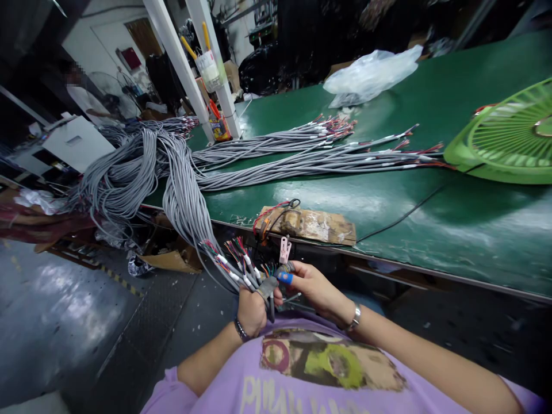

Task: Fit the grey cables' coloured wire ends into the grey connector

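Note:
My left hand (253, 307) is closed around a bunch of grey cables (235, 275) in front of my body. Their ends have white sleeves and fan out into thin coloured wires (237, 247). Grey tape covers its thumb. One dark cable end pokes down below the fist. Close beside it, my right hand (308, 282) is pinched, with blue tape on the thumb and a grey wrap on a finger. Its fingertips are next to a few green and orange wires (268, 269); what lies between them is hidden. A pink clothespin (285, 250) stands just above this hand, at the bench edge.
Long grey cable bundles (276, 172) lie across the green bench (409, 218) and drape over its left edge. A wooden board (323, 225) with wires sits at the front edge. There is a green fan (513, 135) at right, a plastic bag (373, 75) behind, and a person (86, 100) far left.

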`<state>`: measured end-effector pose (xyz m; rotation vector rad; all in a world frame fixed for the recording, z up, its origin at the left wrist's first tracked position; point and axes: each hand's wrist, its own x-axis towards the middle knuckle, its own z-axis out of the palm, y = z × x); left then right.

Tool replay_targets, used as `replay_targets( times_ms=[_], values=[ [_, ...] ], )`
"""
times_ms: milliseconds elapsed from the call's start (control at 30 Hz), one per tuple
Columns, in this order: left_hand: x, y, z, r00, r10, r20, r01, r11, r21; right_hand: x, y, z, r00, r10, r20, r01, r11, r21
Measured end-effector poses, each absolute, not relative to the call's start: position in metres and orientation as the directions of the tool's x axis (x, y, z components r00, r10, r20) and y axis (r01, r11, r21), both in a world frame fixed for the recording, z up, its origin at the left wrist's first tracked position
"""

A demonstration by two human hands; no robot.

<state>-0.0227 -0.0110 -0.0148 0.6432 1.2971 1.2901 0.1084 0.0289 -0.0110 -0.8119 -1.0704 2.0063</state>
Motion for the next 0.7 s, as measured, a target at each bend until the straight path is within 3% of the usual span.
replay_targets(
  times_ms=[133, 300, 433, 600, 700],
  values=[
    [-0.024, -0.009, -0.01, -0.222, 0.913, -0.341, -0.34, 0.256, 0.905, 0.113, 0.034, -0.02, -0.519, 0.828, -0.213, -0.361, -0.438, -0.823],
    [-0.022, -0.005, 0.001, -0.209, 0.914, -0.347, -0.387, 0.249, 0.888, 0.119, 0.051, -0.026, -0.428, 0.835, -0.345, -0.456, -0.529, -0.715],
    [-0.016, -0.001, 0.004, -0.151, 0.925, -0.348, -0.402, 0.264, 0.877, 0.116, 0.062, -0.017, -0.46, 0.85, -0.257, -0.394, -0.455, -0.799],
    [-0.012, 0.004, 0.001, -0.124, 0.936, -0.331, -0.381, 0.262, 0.886, 0.11, 0.065, -0.014, -0.235, 0.964, -0.125, -0.285, -0.191, -0.939],
    [-0.012, 0.004, 0.0, -0.122, 0.935, -0.333, -0.363, 0.27, 0.892, 0.107, 0.067, -0.018, -0.288, 0.945, -0.157, -0.386, -0.264, -0.884]
  ],
)
